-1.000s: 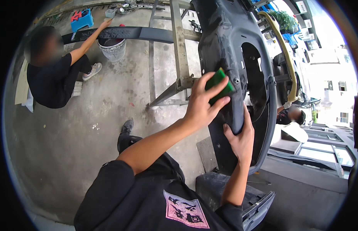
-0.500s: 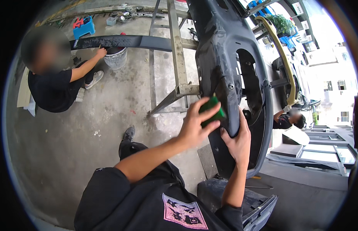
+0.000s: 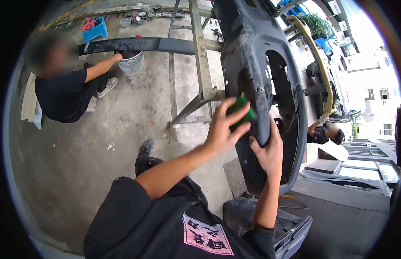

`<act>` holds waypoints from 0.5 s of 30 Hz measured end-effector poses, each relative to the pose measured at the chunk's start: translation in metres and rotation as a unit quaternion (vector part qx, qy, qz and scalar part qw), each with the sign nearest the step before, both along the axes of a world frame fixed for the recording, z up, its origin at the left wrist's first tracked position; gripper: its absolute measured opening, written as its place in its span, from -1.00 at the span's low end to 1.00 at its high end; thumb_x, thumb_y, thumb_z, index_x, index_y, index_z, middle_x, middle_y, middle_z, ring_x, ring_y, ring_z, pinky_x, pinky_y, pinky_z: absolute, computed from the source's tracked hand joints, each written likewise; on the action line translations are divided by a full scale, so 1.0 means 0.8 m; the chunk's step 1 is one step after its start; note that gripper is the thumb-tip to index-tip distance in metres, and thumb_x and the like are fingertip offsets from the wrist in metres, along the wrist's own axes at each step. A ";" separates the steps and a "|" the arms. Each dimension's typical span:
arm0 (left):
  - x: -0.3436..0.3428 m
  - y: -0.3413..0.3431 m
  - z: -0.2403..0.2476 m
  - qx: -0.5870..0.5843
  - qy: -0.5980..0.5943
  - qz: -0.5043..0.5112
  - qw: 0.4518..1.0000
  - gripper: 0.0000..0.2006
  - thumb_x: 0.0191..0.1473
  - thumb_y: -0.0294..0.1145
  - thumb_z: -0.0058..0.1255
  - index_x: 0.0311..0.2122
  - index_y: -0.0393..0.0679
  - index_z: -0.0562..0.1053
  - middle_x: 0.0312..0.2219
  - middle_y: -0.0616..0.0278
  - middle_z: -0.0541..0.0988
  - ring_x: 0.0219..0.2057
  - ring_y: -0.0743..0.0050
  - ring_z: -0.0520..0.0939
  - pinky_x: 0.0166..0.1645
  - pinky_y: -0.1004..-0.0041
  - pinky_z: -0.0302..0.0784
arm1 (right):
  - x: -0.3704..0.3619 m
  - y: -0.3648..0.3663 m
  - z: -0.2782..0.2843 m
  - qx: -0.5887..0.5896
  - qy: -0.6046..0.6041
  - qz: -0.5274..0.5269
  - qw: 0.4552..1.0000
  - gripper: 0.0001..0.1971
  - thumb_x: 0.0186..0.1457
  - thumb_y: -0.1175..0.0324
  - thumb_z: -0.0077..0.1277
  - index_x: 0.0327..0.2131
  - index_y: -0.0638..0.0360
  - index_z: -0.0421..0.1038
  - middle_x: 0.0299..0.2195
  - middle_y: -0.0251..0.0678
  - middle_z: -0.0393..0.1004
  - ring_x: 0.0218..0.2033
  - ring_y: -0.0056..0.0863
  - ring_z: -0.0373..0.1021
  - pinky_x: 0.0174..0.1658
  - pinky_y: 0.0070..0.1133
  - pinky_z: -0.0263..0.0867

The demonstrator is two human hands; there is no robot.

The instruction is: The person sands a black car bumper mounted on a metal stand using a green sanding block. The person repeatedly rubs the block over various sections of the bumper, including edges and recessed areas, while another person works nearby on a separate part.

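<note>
A dark grey car bumper (image 3: 248, 47) stretches away from me, its surface streaked with pale scuffs. My left hand (image 3: 226, 125) is closed round a green sanding pad (image 3: 241, 111) and holds it against the bumper's left side; the hand is slightly blurred. My right hand (image 3: 269, 149) grips the near end of the bumper's raised ridge, thumb on the left and fingers on the right side. Beside that ridge is a long opening in the bumper.
A metal stand (image 3: 202, 64) is beside the bumper. On the left a crouching co-worker (image 3: 62, 95) reaches to a bucket (image 3: 132, 67) beneath a dark strip (image 3: 140, 45). A blue stool (image 3: 94, 30) stands behind. Another person (image 3: 325, 134) is at right, by a yellowish bar (image 3: 323, 82). A dark panel (image 3: 261, 218) lies below my right arm.
My left hand and the green sanding pad have shifted a little up along the bumper. The co-worker's hand has moved from the strip down to the bucket. My right hand keeps its grip.
</note>
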State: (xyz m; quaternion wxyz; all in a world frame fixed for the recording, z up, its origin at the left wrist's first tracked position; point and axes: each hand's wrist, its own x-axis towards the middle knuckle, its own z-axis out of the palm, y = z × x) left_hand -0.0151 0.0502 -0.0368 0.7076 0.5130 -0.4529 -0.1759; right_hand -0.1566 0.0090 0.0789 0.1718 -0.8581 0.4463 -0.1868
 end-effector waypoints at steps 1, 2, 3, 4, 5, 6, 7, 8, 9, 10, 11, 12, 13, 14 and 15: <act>-0.014 0.015 -0.010 0.017 -0.007 -0.022 1.000 -0.46 0.07 -0.20 0.25 0.20 0.11 0.48 0.14 -0.04 0.36 0.20 -0.08 0.35 0.32 0.12 0.18 | -0.002 0.000 0.000 -0.026 0.015 0.003 1.000 -0.17 -0.15 0.37 0.27 0.27 0.16 0.22 -0.08 0.03 0.48 -0.07 0.02 0.48 -0.01 -0.31 0.40; -0.012 0.015 -0.011 -0.005 0.001 -0.037 0.999 -0.47 0.06 -0.21 0.26 0.18 0.10 0.50 0.13 -0.04 0.37 0.20 -0.09 0.36 0.31 0.12 0.20 | -0.002 0.001 0.001 -0.014 0.010 -0.003 1.000 -0.17 -0.15 0.36 0.28 0.27 0.16 0.22 -0.08 0.03 0.48 -0.06 0.02 0.47 -0.01 -0.31 0.40; -0.003 0.003 -0.005 -0.009 0.015 -0.035 0.999 -0.47 0.05 -0.22 0.27 0.18 0.08 0.50 0.13 -0.04 0.37 0.18 -0.10 0.36 0.30 0.13 0.21 | -0.001 -0.001 0.003 -0.018 0.014 -0.007 1.000 -0.17 -0.15 0.37 0.27 0.27 0.16 0.23 -0.08 0.03 0.48 -0.07 0.03 0.47 -0.01 -0.31 0.40; 0.013 -0.010 0.003 -0.004 0.030 -0.032 0.999 -0.47 0.05 -0.23 0.27 0.17 0.06 0.50 0.12 -0.05 0.37 0.17 -0.10 0.37 0.29 0.13 0.22 | -0.001 0.001 0.000 -0.013 0.021 -0.009 1.000 -0.17 -0.15 0.37 0.27 0.27 0.17 0.23 -0.07 0.03 0.48 -0.07 0.03 0.48 -0.01 -0.32 0.40; 0.030 -0.026 0.020 -0.003 0.052 -0.023 0.998 -0.48 0.07 -0.22 0.26 0.18 0.04 0.50 0.11 -0.05 0.37 0.16 -0.11 0.37 0.27 0.14 0.24 | -0.004 0.000 -0.004 -0.020 -0.003 0.005 1.000 -0.18 -0.14 0.37 0.26 0.28 0.16 0.22 -0.07 0.04 0.48 -0.08 0.04 0.48 -0.01 -0.32 0.40; 0.046 -0.043 0.033 -0.029 0.067 -0.035 0.997 -0.47 0.08 -0.22 0.24 0.19 0.04 0.48 0.12 -0.06 0.37 0.16 -0.10 0.38 0.26 0.14 0.25 | 0.005 -0.004 0.003 -0.010 0.010 -0.016 1.000 -0.19 -0.12 0.36 0.26 0.28 0.15 0.23 -0.06 0.05 0.48 -0.08 0.04 0.48 -0.01 -0.32 0.41; 0.036 -0.036 0.026 -0.022 0.038 -0.009 0.999 -0.48 0.07 -0.22 0.25 0.18 0.04 0.49 0.12 -0.06 0.38 0.17 -0.09 0.38 0.26 0.14 0.24 | 0.004 -0.002 0.003 -0.005 0.006 -0.012 1.000 -0.19 -0.12 0.35 0.25 0.28 0.15 0.23 -0.06 0.05 0.48 -0.07 0.04 0.48 -0.01 -0.32 0.40; 0.016 -0.021 0.012 -0.015 0.008 0.017 1.000 -0.48 0.07 -0.22 0.25 0.18 0.05 0.50 0.12 -0.05 0.38 0.17 -0.09 0.38 0.27 0.14 0.23 | 0.000 0.001 -0.001 0.000 0.002 -0.008 1.000 -0.19 -0.12 0.35 0.25 0.28 0.14 0.23 -0.06 0.05 0.48 -0.07 0.05 0.48 0.00 -0.32 0.40; 0.002 -0.004 0.002 -0.006 -0.003 0.003 1.000 -0.47 0.06 -0.23 0.26 0.18 0.05 0.50 0.12 -0.05 0.38 0.18 -0.07 0.37 0.30 0.13 0.21 | -0.002 -0.002 -0.002 -0.014 0.007 0.009 1.000 -0.18 -0.13 0.35 0.25 0.28 0.14 0.22 -0.05 0.05 0.48 -0.05 0.04 0.47 0.01 -0.31 0.40; -0.012 0.007 -0.009 -0.021 0.010 -0.011 1.000 -0.45 0.05 -0.24 0.27 0.19 0.06 0.49 0.13 -0.05 0.37 0.19 -0.08 0.36 0.31 0.11 0.18 | 0.000 0.000 0.001 -0.018 0.010 0.000 1.000 -0.17 -0.14 0.34 0.26 0.28 0.13 0.22 -0.05 0.05 0.48 -0.03 0.04 0.46 0.02 -0.30 0.40; -0.008 0.001 -0.002 -0.022 0.008 -0.015 1.000 -0.46 0.05 -0.25 0.27 0.19 0.05 0.49 0.13 -0.06 0.37 0.19 -0.08 0.37 0.31 0.12 0.20 | -0.002 -0.001 0.002 -0.023 0.012 -0.006 1.000 -0.18 -0.14 0.35 0.26 0.28 0.13 0.22 -0.05 0.05 0.48 -0.03 0.05 0.46 0.01 -0.30 0.40; -0.002 -0.002 0.006 -0.019 0.007 -0.018 1.000 -0.46 0.05 -0.26 0.27 0.19 0.04 0.49 0.13 -0.06 0.37 0.18 -0.08 0.38 0.30 0.13 0.21 | -0.004 -0.001 0.001 -0.023 0.016 -0.010 1.000 -0.18 -0.14 0.35 0.26 0.28 0.14 0.22 -0.05 0.06 0.47 -0.04 0.05 0.46 0.01 -0.31 0.40; 0.008 -0.020 0.014 -0.035 0.036 -0.005 0.999 -0.47 0.06 -0.26 0.26 0.18 0.01 0.49 0.13 -0.07 0.37 0.17 -0.08 0.39 0.27 0.15 0.23 | -0.004 -0.002 -0.001 -0.024 0.014 -0.006 1.000 -0.18 -0.14 0.35 0.25 0.28 0.14 0.23 -0.05 0.06 0.48 -0.05 0.05 0.47 0.00 -0.31 0.41; 0.022 -0.034 0.023 -0.054 0.075 -0.008 0.996 -0.48 0.07 -0.26 0.25 0.17 -0.01 0.49 0.12 -0.09 0.37 0.15 -0.10 0.40 0.26 0.16 0.24 | -0.003 -0.001 -0.002 -0.022 0.012 -0.007 1.000 -0.19 -0.13 0.36 0.25 0.27 0.14 0.23 -0.06 0.06 0.48 -0.06 0.06 0.47 0.00 -0.31 0.41; 0.018 -0.027 0.021 -0.038 0.061 0.009 0.997 -0.48 0.07 -0.26 0.25 0.18 -0.01 0.49 0.13 -0.10 0.37 0.15 -0.11 0.40 0.26 0.16 0.24 | 0.008 0.003 0.005 0.014 0.019 -0.029 0.999 -0.20 -0.13 0.36 0.24 0.27 0.15 0.23 -0.04 0.07 0.47 -0.05 0.06 0.47 0.00 -0.31 0.41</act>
